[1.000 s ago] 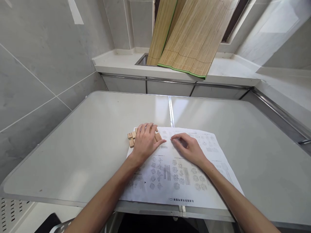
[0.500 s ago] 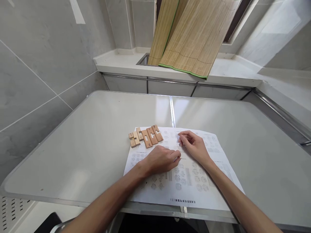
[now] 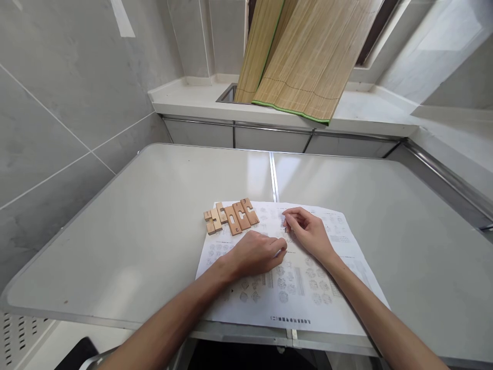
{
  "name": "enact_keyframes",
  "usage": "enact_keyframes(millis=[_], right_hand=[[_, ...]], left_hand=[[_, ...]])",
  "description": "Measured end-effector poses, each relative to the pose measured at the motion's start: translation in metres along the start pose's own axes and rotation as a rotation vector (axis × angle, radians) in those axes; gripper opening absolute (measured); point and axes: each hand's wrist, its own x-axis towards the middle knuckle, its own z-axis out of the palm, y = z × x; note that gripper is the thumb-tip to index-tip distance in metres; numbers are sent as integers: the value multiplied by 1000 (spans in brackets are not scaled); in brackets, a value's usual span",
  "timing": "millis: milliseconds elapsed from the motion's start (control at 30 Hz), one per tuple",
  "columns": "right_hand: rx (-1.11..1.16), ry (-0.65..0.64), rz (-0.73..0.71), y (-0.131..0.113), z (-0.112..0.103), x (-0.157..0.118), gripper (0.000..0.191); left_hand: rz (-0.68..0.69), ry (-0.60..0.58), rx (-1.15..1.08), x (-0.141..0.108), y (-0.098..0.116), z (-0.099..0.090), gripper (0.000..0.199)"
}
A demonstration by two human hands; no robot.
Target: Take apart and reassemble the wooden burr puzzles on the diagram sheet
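Note:
A printed white sheet [image 3: 308, 303] with rows of small diagrams lies near the table's front edge. On its upper left corner rest several flat wooden pieces with notches and slots, among them a reddish slotted piece [image 3: 232, 226] and a paler notched piece [image 3: 215, 218]. My left hand [image 3: 260, 252] rests on the sheet just below the pieces, fingers curled, with nothing visible in it. To its right, my right hand [image 3: 306, 228] lies on the sheet with bent fingers, thumb near the fingertips. Whether anything is between those fingertips is too small to tell.
The pale folding table [image 3: 154, 205] has a metal seam down its middle. Beyond it is a white counter [image 3: 192, 103] with a sink [image 3: 228, 94] partly covered by a bamboo mat [image 3: 308, 61]. A dark object [image 3: 79, 354] is at the lower left.

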Motion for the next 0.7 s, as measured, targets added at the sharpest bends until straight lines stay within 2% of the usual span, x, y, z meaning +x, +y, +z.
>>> enact_keyframes(millis=[700], right_hand=[[-9, 1, 19, -2, 0, 0, 26]], left_hand=[[-13, -6, 2, 1, -1, 2, 19]])
